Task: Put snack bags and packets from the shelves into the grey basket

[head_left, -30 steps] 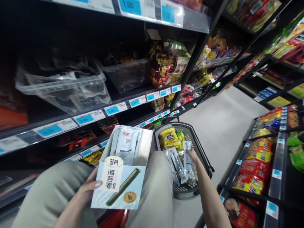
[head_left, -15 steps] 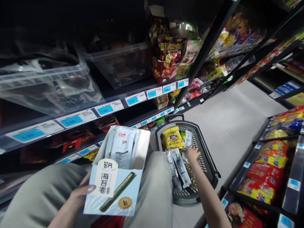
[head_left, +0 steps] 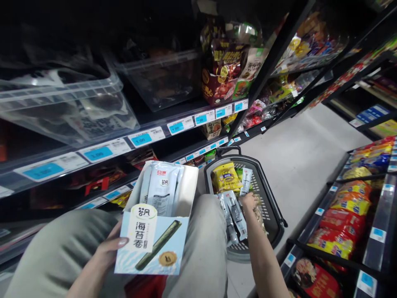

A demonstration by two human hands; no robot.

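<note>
Dark shelving [head_left: 274, 58] with blue-marked price labels [head_left: 201, 119] is set along the left of a grey floor [head_left: 297, 145], and red and yellow bagged goods [head_left: 344, 223] are stocked on the right. An open light-blue box [head_left: 155, 248] is gripped at its left side by the left hand [head_left: 108, 247], with the thumb laid on the printed front; it is held between the trousered legs [head_left: 206, 248]. Its long axis is directed away from the body, inclined slightly to the right at the far end, where the opening is located. Slim packets [head_left: 163, 188] are stood inside, aligned with that axis. To the right of the legs, a dark basket [head_left: 263, 187] is positioned on the floor. One loose packet [head_left: 246, 178] is contained in it, its far end leaned slightly right and its near end met by the right hand [head_left: 249, 201]; the fingers are partly hidden, so whether it is gripped cannot be told. Further packets [head_left: 237, 215], left of that hand, are slanted from far left to near right. Beyond them, a yellow bag [head_left: 227, 178] is placed.
</note>
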